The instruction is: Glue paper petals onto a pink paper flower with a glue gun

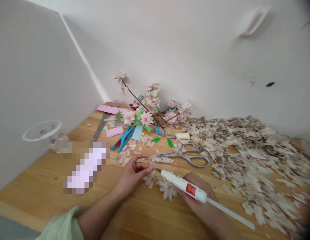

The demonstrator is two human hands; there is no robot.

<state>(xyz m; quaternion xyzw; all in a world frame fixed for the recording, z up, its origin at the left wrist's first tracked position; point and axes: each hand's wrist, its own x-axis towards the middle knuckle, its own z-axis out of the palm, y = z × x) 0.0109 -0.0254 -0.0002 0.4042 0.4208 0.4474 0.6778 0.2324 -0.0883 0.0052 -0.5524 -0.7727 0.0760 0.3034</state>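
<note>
My left hand (136, 171) is closed in a pinch on a pale petal (152, 167), its fingertips beside the nozzle. A white glue gun (183, 186) with an orange label lies across my right hand (202, 196). From the gun's rear sticks a long translucent glue stick (231, 213), and its metal tip points left at the petal. Below the gun, next to my right fingers, is a pale petalled flower (167, 190); whether those fingers also grip it I cannot tell. Several loose petals lie just beyond my left hand.
Grey scissors (186, 156) lie open past the gun. A large heap of dried petals (245, 150) covers the right side. Flowering branches (144, 106) lean by the wall, near blue tweezers (123, 138), green leaves (156, 140) and pink paper (114, 131). A clear plastic cup (57, 141) stands left.
</note>
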